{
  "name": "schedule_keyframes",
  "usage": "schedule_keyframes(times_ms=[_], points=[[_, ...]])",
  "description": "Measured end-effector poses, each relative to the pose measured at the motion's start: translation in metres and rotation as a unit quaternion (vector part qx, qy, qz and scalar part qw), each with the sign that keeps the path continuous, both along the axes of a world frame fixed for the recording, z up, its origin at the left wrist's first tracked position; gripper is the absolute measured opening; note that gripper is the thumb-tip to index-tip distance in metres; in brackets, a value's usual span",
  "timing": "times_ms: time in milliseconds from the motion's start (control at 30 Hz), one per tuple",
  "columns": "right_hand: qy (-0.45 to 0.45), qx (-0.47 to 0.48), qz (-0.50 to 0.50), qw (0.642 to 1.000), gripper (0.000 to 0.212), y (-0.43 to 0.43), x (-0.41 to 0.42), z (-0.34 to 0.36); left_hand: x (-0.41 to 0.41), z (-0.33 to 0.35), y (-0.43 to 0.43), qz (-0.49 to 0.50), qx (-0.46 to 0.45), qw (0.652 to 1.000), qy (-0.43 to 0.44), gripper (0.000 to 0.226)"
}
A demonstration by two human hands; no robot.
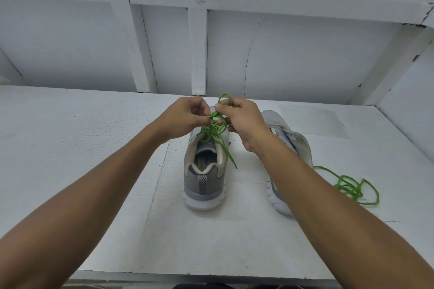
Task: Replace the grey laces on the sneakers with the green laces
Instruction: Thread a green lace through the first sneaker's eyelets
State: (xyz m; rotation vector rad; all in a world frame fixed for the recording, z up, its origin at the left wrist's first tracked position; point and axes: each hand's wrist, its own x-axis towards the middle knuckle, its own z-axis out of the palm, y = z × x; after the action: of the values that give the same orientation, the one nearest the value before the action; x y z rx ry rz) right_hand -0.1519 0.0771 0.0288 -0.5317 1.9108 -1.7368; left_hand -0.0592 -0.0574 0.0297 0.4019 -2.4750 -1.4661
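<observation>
While both hands meet over the tongue of the centre sneaker, its green lace looks mid-bow; left hand fingers curled, pinching a strand beside the knot; right hand fingers curled, pinching a loop poking up above, likely to draw the bow tight; second sneaker right of centre, seemingly unlaced; spare green lace tangled at right on the white surface, probably waiting for it.
</observation>
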Motion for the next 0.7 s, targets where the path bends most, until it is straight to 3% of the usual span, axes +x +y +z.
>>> schedule_keyframes(times_ms=[133,267,433,500,600,700], points=[[0.071,0.078,-0.06,0.993,0.039,0.0,0.0,-0.003,0.0,0.002,0.002,-0.013,-0.01,1.0,-0.005,0.011],[0.159,0.107,-0.026,0.981,0.015,0.006,0.003,0.002,0.0,0.003,0.004,-0.022,-0.014,1.0,-0.012,0.01],[0.183,0.184,0.088,0.962,0.013,0.015,0.005,0.01,0.0,0.003,0.002,-0.03,-0.054,0.998,-0.02,0.009],[0.238,0.23,0.121,0.936,0.02,0.018,0.006,0.01,0.0,0.003,0.002,-0.026,-0.05,0.998,-0.015,0.009],[0.348,0.277,0.084,0.891,0.025,0.019,0.006,0.006,0.0,0.004,0.003,-0.03,-0.055,0.998,-0.007,0.009],[0.326,0.266,0.078,0.904,0.021,0.017,0.009,0.004,0.0,0.004,0.003,-0.04,-0.057,0.998,-0.003,0.009]])
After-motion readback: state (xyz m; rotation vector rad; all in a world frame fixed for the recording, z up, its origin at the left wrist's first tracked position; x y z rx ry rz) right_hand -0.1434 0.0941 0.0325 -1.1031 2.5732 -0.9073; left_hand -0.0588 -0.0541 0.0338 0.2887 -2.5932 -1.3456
